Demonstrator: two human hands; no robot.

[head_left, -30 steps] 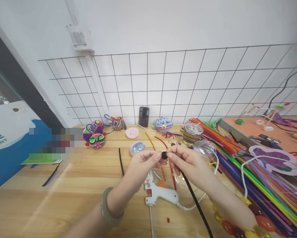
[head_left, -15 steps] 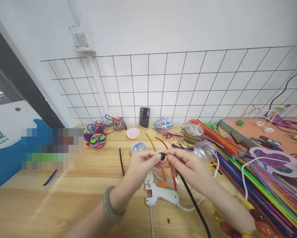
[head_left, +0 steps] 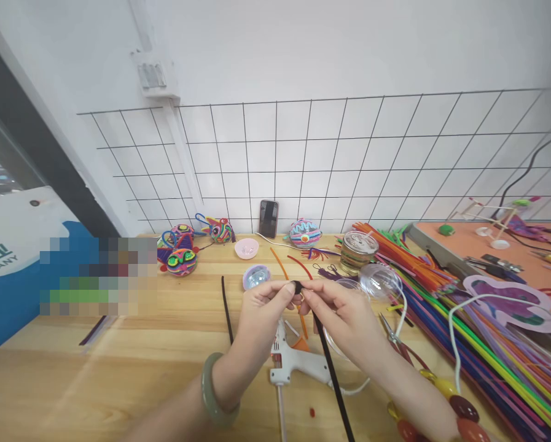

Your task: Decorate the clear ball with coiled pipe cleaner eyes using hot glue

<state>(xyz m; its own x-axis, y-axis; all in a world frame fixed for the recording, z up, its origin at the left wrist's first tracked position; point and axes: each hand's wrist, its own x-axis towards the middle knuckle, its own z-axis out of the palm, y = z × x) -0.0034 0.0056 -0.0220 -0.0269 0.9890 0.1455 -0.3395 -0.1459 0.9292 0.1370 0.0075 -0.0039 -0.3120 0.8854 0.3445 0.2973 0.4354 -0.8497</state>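
My left hand [head_left: 263, 310] and my right hand [head_left: 344, 313] meet above the wooden table [head_left: 118, 356]. Both pinch the coiled end of a long black pipe cleaner [head_left: 331, 374], whose tail runs down toward the frame's lower edge. A white glue gun [head_left: 298, 365] lies on the table just beneath my hands. I wear a green bangle on the left wrist and a bead bracelet on the right.
A heap of coloured pipe cleaners [head_left: 464, 325] fills the right side. A clear plastic half-sphere [head_left: 380, 280], a jar [head_left: 358, 252], a pink bowl [head_left: 246, 248], a phone [head_left: 268, 218] and colourful wrapped figures [head_left: 180, 258] sit behind my hands. Another black pipe cleaner [head_left: 226, 307] lies to the left.
Both hands shifted slightly left while turning the coiled end. The black tail swung left, now hanging more steeply. Scissors show by my right wrist.
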